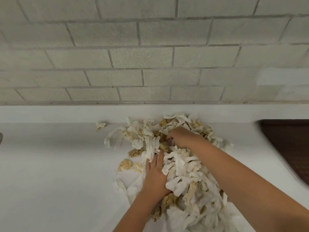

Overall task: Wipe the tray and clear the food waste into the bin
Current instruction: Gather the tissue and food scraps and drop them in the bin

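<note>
Left hand (pixel 155 174) flat, fingers straight, pressing on crumpled tissue pile (pixel 189 173), right hand (pixel 181 137) curled, pinching part of it

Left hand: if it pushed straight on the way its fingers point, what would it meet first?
The white paper strips right at the left hand's fingertips; they seem to touch, though depth is unclear.

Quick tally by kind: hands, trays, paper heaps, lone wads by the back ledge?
Bare hands: 2, left hand and right hand
Dark brown tray: 1
Heap of crumpled white and tan paper napkins: 1
Small white paper wad alone, back left: 1
Total: 5
</note>
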Available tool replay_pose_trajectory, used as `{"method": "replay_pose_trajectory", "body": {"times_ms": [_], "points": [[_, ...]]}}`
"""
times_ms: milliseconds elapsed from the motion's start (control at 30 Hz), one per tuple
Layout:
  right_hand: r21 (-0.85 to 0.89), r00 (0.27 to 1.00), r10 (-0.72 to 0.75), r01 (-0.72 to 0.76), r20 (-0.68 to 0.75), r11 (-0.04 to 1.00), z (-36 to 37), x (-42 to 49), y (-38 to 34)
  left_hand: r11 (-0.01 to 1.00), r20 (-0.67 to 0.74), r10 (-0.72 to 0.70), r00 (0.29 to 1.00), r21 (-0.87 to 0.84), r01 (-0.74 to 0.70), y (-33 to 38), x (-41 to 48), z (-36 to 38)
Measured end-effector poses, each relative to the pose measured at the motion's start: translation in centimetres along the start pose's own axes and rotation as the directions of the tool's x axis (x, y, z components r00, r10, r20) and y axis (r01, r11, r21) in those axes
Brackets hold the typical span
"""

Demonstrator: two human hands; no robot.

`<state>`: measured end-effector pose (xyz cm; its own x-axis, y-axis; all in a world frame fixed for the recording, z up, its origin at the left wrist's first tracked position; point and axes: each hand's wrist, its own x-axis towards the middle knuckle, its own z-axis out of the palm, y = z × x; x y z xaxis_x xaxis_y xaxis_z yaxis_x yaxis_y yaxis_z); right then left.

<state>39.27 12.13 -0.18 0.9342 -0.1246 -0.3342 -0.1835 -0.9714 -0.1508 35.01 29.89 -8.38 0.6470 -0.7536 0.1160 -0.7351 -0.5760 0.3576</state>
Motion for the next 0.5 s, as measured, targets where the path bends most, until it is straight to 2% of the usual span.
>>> {"method": "replay_pose_trajectory", "body": {"times_ms": [67, 133, 200, 300, 400, 500], "points": [[0.007, 1.0, -0.009, 0.009, -0.012, 1.0, -0.2, -0.6, 0.7, 0.942, -0.127, -0.033, 0.991, -0.336, -0.011, 0.0, -0.7, -0.6], [0.043, 0.999, 0.007, -0.005, -0.038, 0.999, -0.1, -1.1, 1.3, 0.77, -0.181, -0.15, 0.972, -0.638, 0.0, -0.1, -1.1, -1.3], [0.093, 0.996, 0.02, -0.012, -0.088, 0.996, 0.1, -1.5, 1.9, 0.647, -0.221, -0.28, 0.934, -0.762, 0.014, -0.4, -1.4, -1.8], [0.265, 0.971, 0.1, -0.04, -0.215, 0.963, 0.0, -2.3, 2.8, 0.665, -0.262, -0.326, 0.908, -0.746, 0.023, -1.2, -1.7, -1.9], [0.421, 0.916, 0.17, -0.002, -0.363, 0.907, -0.2, -3.4, 3.3, 0.71, -0.319, -0.341, 0.884, -0.704, 0.021, -1.5, -2.2, -2.7], [0.596, 0.87, 0.224, 0.095, -0.439, 0.797, -0.3, -5.0, 3.2, 0.867, -0.359, -0.23, 0.904, -0.497, 0.023, -1.4, -2.4, -3.3]]}}
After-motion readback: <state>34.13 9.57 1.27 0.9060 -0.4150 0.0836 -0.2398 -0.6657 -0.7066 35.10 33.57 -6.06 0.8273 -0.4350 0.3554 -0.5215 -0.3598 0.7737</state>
